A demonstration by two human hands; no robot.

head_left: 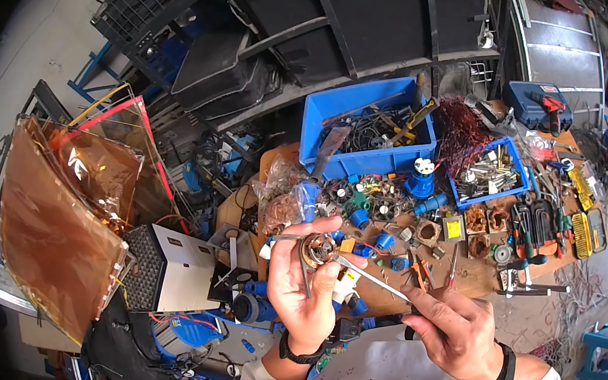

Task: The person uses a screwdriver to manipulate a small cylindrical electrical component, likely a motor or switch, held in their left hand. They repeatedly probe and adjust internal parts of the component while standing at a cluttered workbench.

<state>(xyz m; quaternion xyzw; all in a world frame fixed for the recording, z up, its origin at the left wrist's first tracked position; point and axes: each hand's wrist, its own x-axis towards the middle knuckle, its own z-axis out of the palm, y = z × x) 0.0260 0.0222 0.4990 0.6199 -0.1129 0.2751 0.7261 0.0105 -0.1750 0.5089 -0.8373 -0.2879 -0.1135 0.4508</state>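
Observation:
My left hand (301, 295), palm up, is closed round a small round part with copper-coloured windings (321, 249), held between thumb and fingers. A thin grey strip (303, 273) hangs from beside it, across the palm. My right hand (456, 332) grips a slim metal-shafted tool like a screwdriver (377, 281); its handle is hidden in the fingers. The shaft points left, and its tip meets the right side of the round part. Both hands are raised over the near edge of the cluttered wooden table (419, 266).
Behind the hands stand a large blue crate of tools (371, 165) and a smaller blue tray of metal pieces (510, 192). Blue plastic fittings (385, 240) lie close by. Pliers (527, 229) and a yellow wire brush (590, 234) are at right. Brown sheets (52, 222) lean at left.

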